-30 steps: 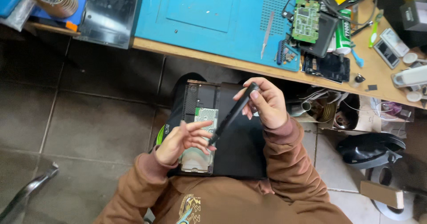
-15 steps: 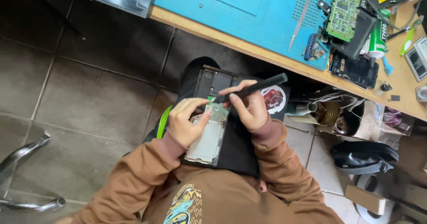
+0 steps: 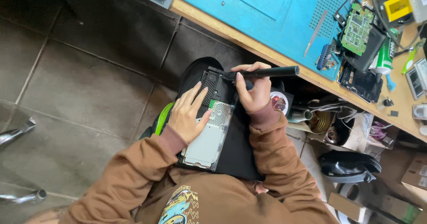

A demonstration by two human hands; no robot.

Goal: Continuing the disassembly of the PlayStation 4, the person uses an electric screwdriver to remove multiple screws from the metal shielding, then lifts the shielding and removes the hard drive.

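A black electronic device (image 3: 231, 148) with its cover off lies on my lap, showing a silver metal plate (image 3: 209, 137) and a black vented fan corner (image 3: 209, 79). My left hand (image 3: 189, 113) rests flat on the metal plate with the fingers spread. My right hand (image 3: 253, 88) grips a black screwdriver (image 3: 267, 72) held almost level, its tip at the device's far end near the fan corner.
A wooden bench carries a blue work mat (image 3: 267, 10), a green circuit board (image 3: 357, 28), metal tweezers (image 3: 315, 34) and small parts. Boxes, wire coils and a black helmet-like object (image 3: 349, 166) crowd the floor at right. A chair's metal legs (image 3: 18, 133) stand at left.
My right hand has swung the screwdriver from steeply slanted to almost level and moved to the device's far end. My left hand stays flat on the metal plate. The view has shifted.
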